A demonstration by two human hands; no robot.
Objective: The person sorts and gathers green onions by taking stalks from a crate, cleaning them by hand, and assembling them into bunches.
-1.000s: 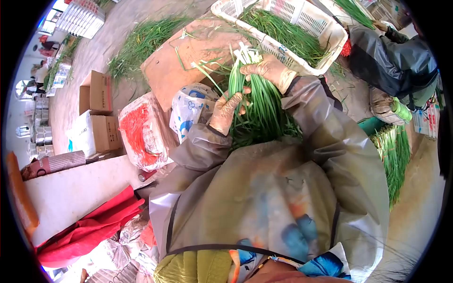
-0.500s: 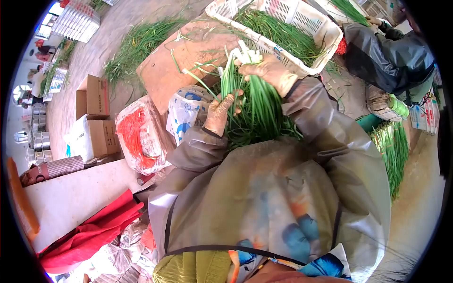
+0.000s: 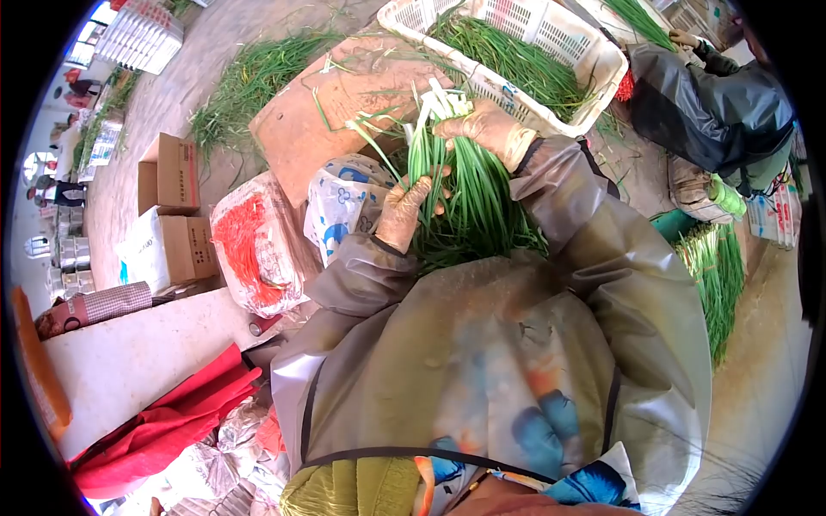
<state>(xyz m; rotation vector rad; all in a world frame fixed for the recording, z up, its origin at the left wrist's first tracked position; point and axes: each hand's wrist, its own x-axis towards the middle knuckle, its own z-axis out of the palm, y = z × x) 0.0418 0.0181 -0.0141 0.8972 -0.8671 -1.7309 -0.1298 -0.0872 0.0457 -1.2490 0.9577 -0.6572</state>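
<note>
A bunch of garlic chives hangs over my lap, its pale cut ends pointing up and away from me and its green leaves drooping toward my apron. My gloved right hand is closed around the bunch just below the white ends. On the other side, my gloved left hand is closed on several stalks at the bunch's left edge, its fingertips partly hidden among the leaves. One loose stalk sticks out to the upper left from that hand.
Ahead stands a white plastic crate holding more chives. A brown board with scraps lies before me, beside a loose green heap. Red ties rest on a wrapped stack at left. A co-worker sits at right, near upright chives.
Both hands still hold the chives. My left hand has shifted slightly right, and the white ends have moved a little to the left.
</note>
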